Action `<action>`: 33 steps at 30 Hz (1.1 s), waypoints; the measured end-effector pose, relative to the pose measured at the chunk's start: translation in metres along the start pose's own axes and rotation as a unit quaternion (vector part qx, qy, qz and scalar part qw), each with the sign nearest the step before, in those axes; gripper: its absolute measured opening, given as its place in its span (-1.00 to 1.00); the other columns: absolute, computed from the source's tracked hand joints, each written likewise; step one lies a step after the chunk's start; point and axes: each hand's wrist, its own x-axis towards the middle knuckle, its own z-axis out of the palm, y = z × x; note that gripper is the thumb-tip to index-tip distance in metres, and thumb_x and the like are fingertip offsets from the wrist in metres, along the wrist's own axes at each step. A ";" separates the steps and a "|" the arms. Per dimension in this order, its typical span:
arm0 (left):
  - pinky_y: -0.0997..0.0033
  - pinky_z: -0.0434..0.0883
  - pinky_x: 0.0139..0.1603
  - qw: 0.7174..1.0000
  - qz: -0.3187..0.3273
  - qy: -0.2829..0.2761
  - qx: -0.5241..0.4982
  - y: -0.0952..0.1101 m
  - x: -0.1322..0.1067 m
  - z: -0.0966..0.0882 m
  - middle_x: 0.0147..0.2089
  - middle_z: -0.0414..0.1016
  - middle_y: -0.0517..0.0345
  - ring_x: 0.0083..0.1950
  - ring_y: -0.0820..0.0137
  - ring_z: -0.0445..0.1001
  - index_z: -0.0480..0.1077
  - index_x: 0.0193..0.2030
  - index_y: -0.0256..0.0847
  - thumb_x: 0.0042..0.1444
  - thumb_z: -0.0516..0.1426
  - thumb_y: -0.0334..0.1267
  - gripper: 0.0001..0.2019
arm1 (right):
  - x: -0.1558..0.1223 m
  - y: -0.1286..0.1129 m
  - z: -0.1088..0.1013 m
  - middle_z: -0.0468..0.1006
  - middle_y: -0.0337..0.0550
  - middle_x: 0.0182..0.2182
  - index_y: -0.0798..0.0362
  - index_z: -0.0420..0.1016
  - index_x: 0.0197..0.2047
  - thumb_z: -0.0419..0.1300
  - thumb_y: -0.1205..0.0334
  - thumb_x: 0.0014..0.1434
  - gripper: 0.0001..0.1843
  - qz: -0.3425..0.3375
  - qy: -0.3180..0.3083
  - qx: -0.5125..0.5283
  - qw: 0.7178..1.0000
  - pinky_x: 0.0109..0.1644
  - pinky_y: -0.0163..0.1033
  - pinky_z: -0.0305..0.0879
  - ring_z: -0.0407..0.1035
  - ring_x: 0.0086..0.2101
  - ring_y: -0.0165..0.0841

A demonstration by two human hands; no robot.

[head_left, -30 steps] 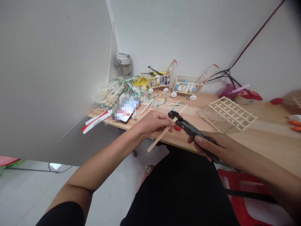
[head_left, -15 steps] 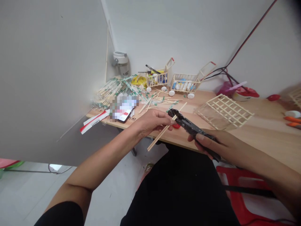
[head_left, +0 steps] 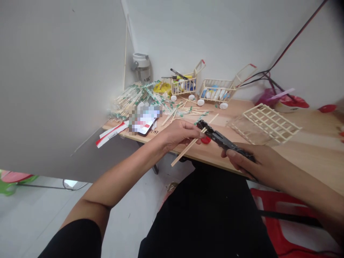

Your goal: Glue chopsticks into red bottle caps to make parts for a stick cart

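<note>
- A red-and-white paper sleeve (head_left: 110, 134) juts over the left edge of the bench (head_left: 303, 157).
- Behind it lies a heap of wrapped sticks (head_left: 130, 96), with a phone (head_left: 147, 123) just in front.
- The left hand (head_left: 185, 133) pinches thin wooden sticks (head_left: 185, 152) slantwise above the bench's front edge.
- Farther back stands a small wheeled cart (head_left: 184, 86) holding pens.
- A red round piece (head_left: 205, 140) sits near the left fingertips.
- A second cart (head_left: 217, 90) stands behind.
- The right hand (head_left: 243, 160) is wrapped around a black hand tool (head_left: 221, 140), its head at the sticks; whether it bites is unclear.
- A wooden lattice frame (head_left: 273, 124) rests rightward.
</note>
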 end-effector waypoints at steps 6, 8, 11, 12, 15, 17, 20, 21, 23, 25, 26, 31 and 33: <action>0.58 0.06 -0.58 1.000 0.016 0.002 0.024 -0.002 0.002 -0.003 -0.56 0.46 0.13 -0.57 0.62 0.20 0.53 -0.46 -0.36 -0.13 0.28 -0.30 -0.87 | 0.001 0.001 0.002 0.34 -0.19 -0.63 0.04 0.38 -0.38 -0.18 -0.39 0.18 -0.33 -0.005 0.015 -0.020 1.000 -0.44 -0.21 0.07 0.25 -0.55 -0.33; 0.57 0.07 -0.58 0.999 0.027 0.002 0.036 -0.002 0.003 -0.005 -0.56 0.46 0.13 -0.58 0.63 0.18 0.53 -0.48 -0.36 -0.12 0.27 -0.30 -0.88 | 0.002 0.002 0.003 0.33 -0.20 -0.64 0.02 0.34 -0.44 -0.17 -0.39 0.18 -0.35 -0.010 0.023 -0.024 0.999 -0.45 -0.22 0.07 0.24 -0.56 -0.33; 0.58 0.09 -0.58 0.998 0.038 0.002 0.056 -0.002 0.004 -0.008 -0.55 0.46 0.13 -0.57 0.62 0.18 0.52 -0.50 -0.35 -0.11 0.25 -0.28 -0.87 | 0.005 0.001 0.004 0.31 -0.21 -0.65 0.00 0.27 -0.52 -0.14 -0.36 0.19 -0.38 -0.022 0.030 -0.025 0.999 -0.46 -0.23 0.06 0.23 -0.57 -0.34; 0.58 0.09 -0.58 0.997 0.040 0.005 0.061 -0.001 0.005 -0.009 -0.54 0.46 0.14 -0.56 0.62 0.18 0.51 -0.51 -0.34 -0.12 0.25 -0.28 -0.86 | 0.006 0.000 0.004 0.32 -0.20 -0.65 0.00 0.26 -0.53 -0.14 -0.34 0.20 -0.39 -0.027 0.030 -0.024 0.999 -0.47 -0.23 0.06 0.23 -0.56 -0.34; 0.58 0.07 -0.58 0.997 0.038 0.014 0.063 0.000 0.007 -0.011 -0.54 0.45 0.14 -0.56 0.62 0.17 0.51 -0.51 -0.34 -0.14 0.25 -0.27 -0.86 | 0.010 -0.004 0.002 0.38 -0.17 -0.62 0.00 0.28 -0.52 -0.14 -0.31 0.22 -0.41 -0.036 0.028 -0.018 0.999 -0.47 -0.23 0.09 0.27 -0.55 -0.34; 0.58 0.06 -0.59 0.997 0.033 0.019 0.060 0.002 0.008 -0.012 -0.55 0.44 0.15 -0.57 0.62 0.16 0.52 -0.52 -0.35 -0.16 0.26 -0.27 -0.86 | 0.014 -0.007 0.000 0.43 -0.14 -0.59 0.01 0.32 -0.49 -0.14 -0.29 0.24 -0.42 -0.038 0.025 -0.016 0.999 -0.46 -0.22 0.12 0.29 -0.54 -0.33; 0.59 0.06 -0.59 0.998 0.024 0.030 0.056 0.005 0.010 -0.015 -0.56 0.44 0.14 -0.56 0.62 0.19 0.52 -0.53 -0.36 -0.20 0.28 -0.28 -0.85 | 0.018 -0.011 -0.004 0.48 -0.13 -0.54 0.01 0.36 -0.43 -0.15 -0.26 0.26 -0.44 -0.044 0.017 -0.034 0.998 -0.42 -0.22 0.15 0.33 -0.51 -0.31; 0.59 0.06 -0.59 0.998 0.020 0.035 0.056 0.006 0.010 -0.016 -0.56 0.44 0.14 -0.56 0.62 0.20 0.52 -0.53 -0.37 -0.21 0.29 -0.28 -0.85 | 0.019 -0.013 -0.006 0.48 -0.13 -0.53 0.02 0.36 -0.41 -0.15 -0.25 0.26 -0.44 -0.048 0.017 -0.044 0.998 -0.41 -0.22 0.16 0.34 -0.50 -0.31; 0.60 0.06 -0.59 0.997 0.016 0.045 0.063 0.007 0.010 -0.019 -0.56 0.44 0.14 -0.56 0.61 0.21 0.53 -0.50 -0.37 -0.20 0.29 -0.28 -0.84 | 0.021 -0.016 -0.009 0.48 -0.15 -0.52 0.02 0.37 -0.39 -0.15 -0.26 0.26 -0.44 -0.056 0.019 -0.061 0.996 -0.38 -0.22 0.17 0.35 -0.48 -0.30; 0.60 0.05 -0.59 0.996 0.019 0.051 0.074 0.007 0.012 -0.022 -0.57 0.43 0.16 -0.57 0.63 0.18 0.54 -0.46 -0.37 -0.17 0.29 -0.28 -0.84 | 0.025 -0.019 -0.012 0.49 -0.15 -0.51 0.02 0.38 -0.37 -0.17 -0.28 0.25 -0.42 -0.058 0.016 -0.066 0.996 -0.36 -0.21 0.18 0.36 -0.47 -0.30; 0.61 0.06 -0.59 0.995 0.022 0.053 0.076 0.006 0.013 -0.024 -0.57 0.43 0.16 -0.57 0.63 0.19 0.54 -0.45 -0.37 -0.17 0.29 -0.28 -0.84 | 0.027 -0.021 -0.012 0.50 -0.13 -0.50 0.03 0.38 -0.37 -0.18 -0.29 0.25 -0.40 -0.056 0.014 -0.068 0.996 -0.36 -0.21 0.18 0.36 -0.47 -0.30; 0.61 0.07 -0.58 0.996 0.033 0.058 0.051 0.005 0.019 -0.032 -0.55 0.44 0.16 -0.55 0.61 0.24 0.53 -0.49 -0.34 -0.17 0.29 -0.27 -0.85 | 0.040 -0.024 -0.016 0.52 -0.10 -0.47 0.04 0.43 -0.38 -0.19 -0.32 0.24 -0.35 -0.032 0.014 -0.097 0.995 -0.39 -0.21 0.14 0.37 -0.46 -0.28; 0.60 0.03 -0.59 0.996 0.037 0.061 0.049 0.006 0.021 -0.036 -0.56 0.43 0.18 -0.57 0.63 0.20 0.54 -0.49 -0.34 -0.18 0.30 -0.26 -0.85 | 0.045 -0.022 -0.017 0.53 -0.11 -0.45 0.02 0.48 -0.31 -0.18 -0.33 0.23 -0.34 -0.032 0.015 -0.101 0.994 -0.37 -0.22 0.14 0.37 -0.45 -0.27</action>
